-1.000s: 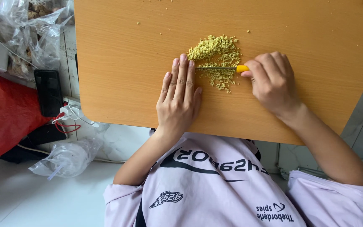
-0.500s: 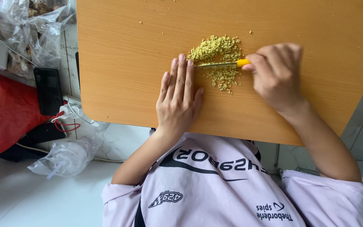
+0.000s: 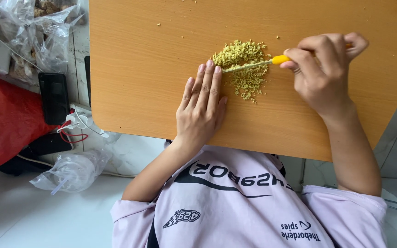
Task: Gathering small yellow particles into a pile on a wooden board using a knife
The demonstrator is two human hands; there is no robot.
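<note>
Gripping the yellow handle of a small knife (image 3: 272, 61), the right hand (image 3: 322, 73) has its fingers curled tight around it, and the blade lies across a pile of finely chopped yellow-green bits (image 3: 244, 66) near the middle of the wooden bench (image 3: 138, 69). Beside the pile, the left hand (image 3: 201, 110) rests flat with fingers released and straight, their tips touching the blade's end. Off the bench's left edge lie a red bag (image 3: 3, 124), a black phone (image 3: 53, 97) and clear plastic bags (image 3: 33, 32).

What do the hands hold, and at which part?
The right hand holds a knife by its yellow handle. The left hand holds nothing.
</note>
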